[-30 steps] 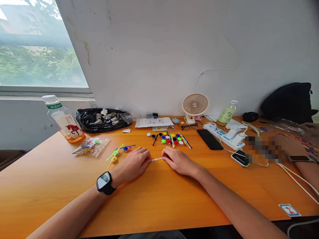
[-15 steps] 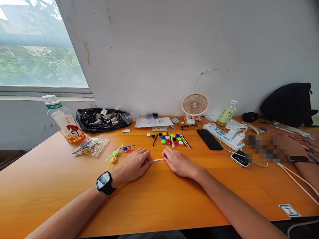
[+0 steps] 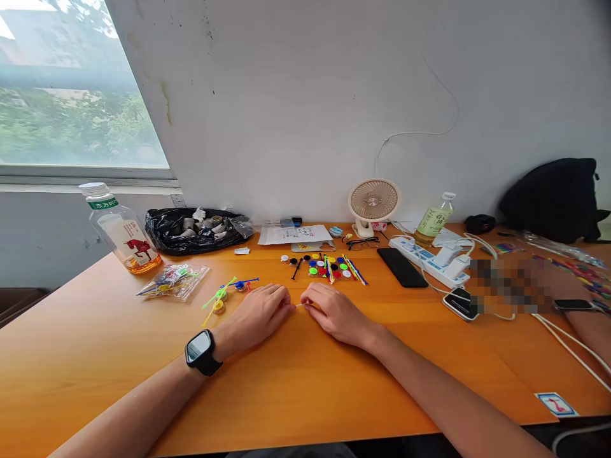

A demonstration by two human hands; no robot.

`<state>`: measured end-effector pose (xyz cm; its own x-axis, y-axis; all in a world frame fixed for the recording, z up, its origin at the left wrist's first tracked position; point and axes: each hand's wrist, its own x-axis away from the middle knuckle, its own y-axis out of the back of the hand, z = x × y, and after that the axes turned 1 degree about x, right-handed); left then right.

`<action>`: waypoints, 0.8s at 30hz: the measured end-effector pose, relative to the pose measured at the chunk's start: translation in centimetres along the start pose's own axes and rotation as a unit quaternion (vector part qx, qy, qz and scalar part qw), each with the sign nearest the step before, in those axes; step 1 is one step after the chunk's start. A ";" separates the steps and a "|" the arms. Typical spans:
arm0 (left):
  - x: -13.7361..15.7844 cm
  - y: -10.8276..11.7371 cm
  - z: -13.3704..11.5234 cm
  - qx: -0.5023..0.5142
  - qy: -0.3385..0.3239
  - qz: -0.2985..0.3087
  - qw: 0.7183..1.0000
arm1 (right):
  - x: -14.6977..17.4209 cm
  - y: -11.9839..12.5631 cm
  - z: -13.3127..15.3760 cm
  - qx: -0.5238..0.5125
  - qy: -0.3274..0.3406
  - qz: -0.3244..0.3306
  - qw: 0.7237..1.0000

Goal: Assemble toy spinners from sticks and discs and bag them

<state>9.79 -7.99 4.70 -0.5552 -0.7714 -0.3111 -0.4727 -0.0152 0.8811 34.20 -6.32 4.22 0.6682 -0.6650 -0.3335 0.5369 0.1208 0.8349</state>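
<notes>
Between my fingertips a thin white plastic stick is held level just over the table, most of it hidden by the fingers. My left hand, with a black watch on its wrist, pinches one end. From the other side my right hand pinches it too, the two hands almost touching. Left of my left hand lie small round pieces joined with coloured sticks: a yellow one, a green one and a blue one. Beyond my hands are several loose coloured discs and a row of sticks.
A clear bag of parts, a large bottle and a black plastic bag stand left. To the right are a phone, a power strip, cables and another person's arm. A small fan stands behind.
My right hand has slid left along the white stick, closing the gap to my left hand, so less of the stick shows. My left hand has barely moved.
</notes>
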 end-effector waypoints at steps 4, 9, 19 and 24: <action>0.1 0.4 -0.4 0.044 0.025 -0.093 0.994 | -0.2 -0.3 -0.4 -0.162 -0.080 -0.056 0.982; 0.0 0.4 -0.9 0.044 0.026 -0.083 0.995 | -0.9 -1.3 -0.2 -0.458 -0.147 -0.066 0.874; -0.4 -0.3 -0.7 0.144 0.044 -0.073 0.986 | -1.0 -1.5 -0.2 -0.570 -0.193 -0.092 0.794; -2.0 0.6 1.9 0.100 0.086 -0.183 0.974 | -0.9 -2.2 -0.9 -0.498 -0.210 -0.055 0.839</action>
<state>9.27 -5.26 5.15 -0.2099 -0.8333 -0.5114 -0.7512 -0.1973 0.6299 32.89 -5.32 2.32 0.4574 -0.8889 -0.0259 0.8879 0.4581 -0.0413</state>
